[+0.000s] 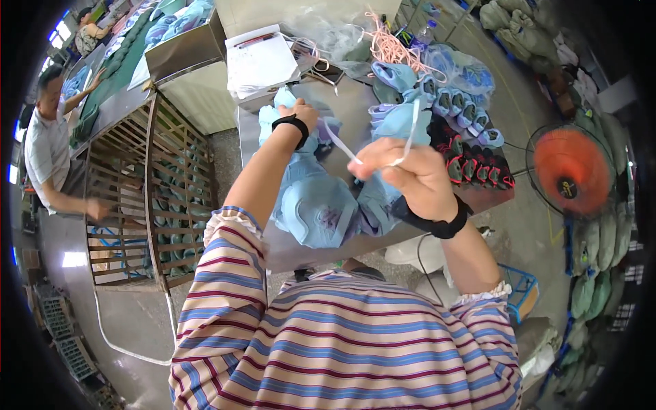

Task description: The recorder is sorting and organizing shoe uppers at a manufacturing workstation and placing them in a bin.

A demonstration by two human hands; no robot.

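Note:
My right hand [413, 174], blurred by motion, is closed in a pinch on a white lace [415, 126]. The lace loops up above the hand, and one end runs toward the far left. Farther left, my left hand [298, 117] is closed over a light blue shoe upper [285, 98]; its fingertips are partly hidden. Between my forearms lies a heap of light blue shoe uppers [318, 208] at the near edge of the metal table [352, 102]. More light blue and lavender uppers [402, 121] are piled just beyond my right hand.
Small blue uppers [459, 102] and black-and-red ones [475, 167] line the table's right side. Pink laces [395, 48], a bottle [425, 33] and papers [263, 61] lie at the back. An orange fan [572, 171] stands right; a slatted rack [150, 191] and another person [51, 137] are left.

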